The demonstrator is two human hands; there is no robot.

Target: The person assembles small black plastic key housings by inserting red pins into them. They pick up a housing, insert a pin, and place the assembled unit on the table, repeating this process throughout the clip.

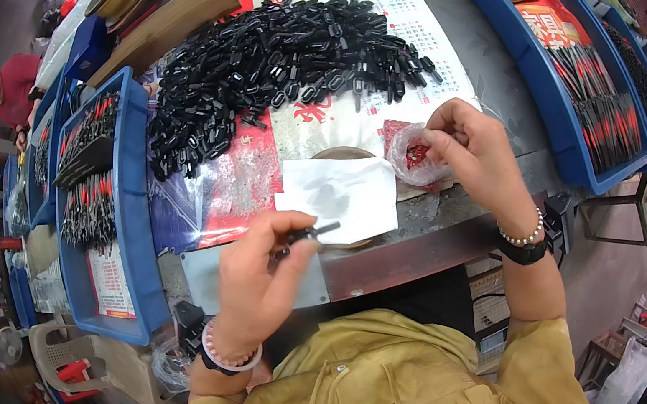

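My left hand (259, 276) is closed around a small black rod-shaped part (325, 229), held near the front edge of the table. The rest of that part is hidden by my fingers. Over a clear plastic bag (428, 174) my right hand (475, 154) has its thumb and fingers pinched together; whatever sits between the tips is too small to make out. Tiny red pieces (416, 156) lie in the bag. Between my hands a white sheet of paper (341, 196) covers most of a round board. Beyond it spreads a large heap of black plastic parts (277, 68) with oblong openings.
At the left stands a blue tray (130, 256) of black and silver parts. Another blue tray (555, 129), at the far right, holds rows of black-and-red parts. A wooden block (174, 26) borders the heap. Another person (11, 89) is in the left background.
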